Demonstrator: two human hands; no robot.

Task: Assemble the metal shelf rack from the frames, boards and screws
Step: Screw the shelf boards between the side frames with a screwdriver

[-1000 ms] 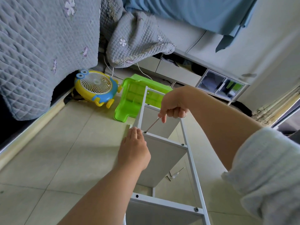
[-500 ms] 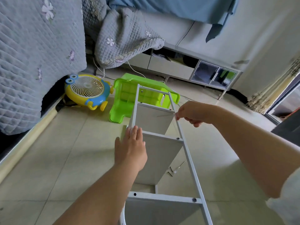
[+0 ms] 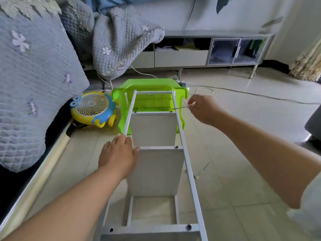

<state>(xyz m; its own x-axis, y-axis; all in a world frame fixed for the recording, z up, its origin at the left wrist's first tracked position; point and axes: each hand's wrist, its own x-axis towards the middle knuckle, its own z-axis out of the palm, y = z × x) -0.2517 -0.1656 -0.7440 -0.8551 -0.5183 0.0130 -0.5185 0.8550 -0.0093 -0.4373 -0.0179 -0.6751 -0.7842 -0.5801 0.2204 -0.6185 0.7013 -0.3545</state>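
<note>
The white metal shelf rack lies on its side on the tiled floor, its long rails running away from me. Grey boards stand between the rails, and screw heads show at the joints. My left hand rests flat on the left rail where the middle board meets it. My right hand pinches a thin metal screwdriver whose tip points left at the right rail near the far board's corner. Another small tool and loose screws lie on the floor right of the rack.
A green plastic stool lies tipped behind the rack's far end. A yellow and blue fan sits at the left by the quilted bed cover. A low cabinet and cables run along the back.
My right hand left the left joint by my left hand and carried the screwdriver to the right rail at the far board. My left hand stayed on the left rail. The view tilted.
</note>
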